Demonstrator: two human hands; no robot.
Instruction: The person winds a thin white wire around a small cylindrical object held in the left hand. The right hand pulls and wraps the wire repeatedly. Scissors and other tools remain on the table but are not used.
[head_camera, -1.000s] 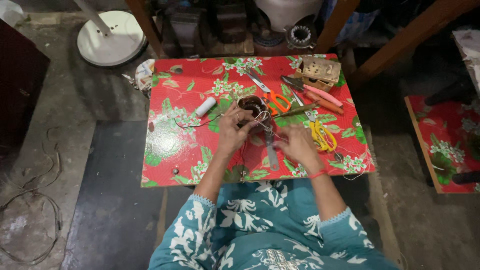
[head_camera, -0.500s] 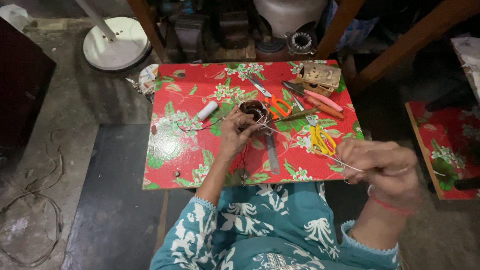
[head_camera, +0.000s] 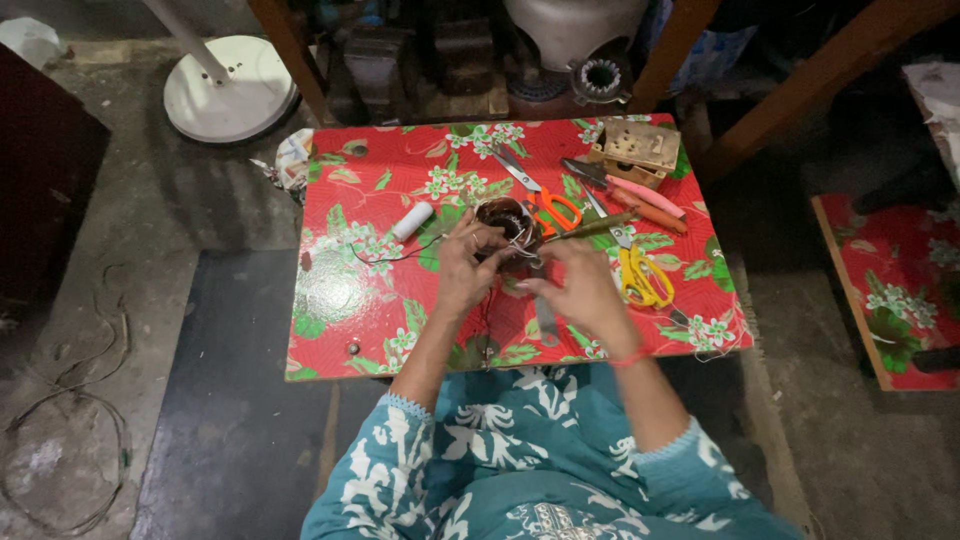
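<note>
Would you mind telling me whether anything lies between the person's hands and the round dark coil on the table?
Nothing visible does: the left hand is on the coil, and the right hand is just beside it.

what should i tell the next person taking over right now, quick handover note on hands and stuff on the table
Left hand: fingers wrapped on the left side of the round wound coil, holding it just over the table.
Right hand: at the coil's lower right, fingertips pinched close to it; what they pinch is too small to tell.
On the red floral table: white spool left of the coil, orange scissors behind it, yellow scissors to the right, small wooden box at the far right corner.
Done: coil shows windings in place.
Left: cannot tell how much winding remains.
</note>
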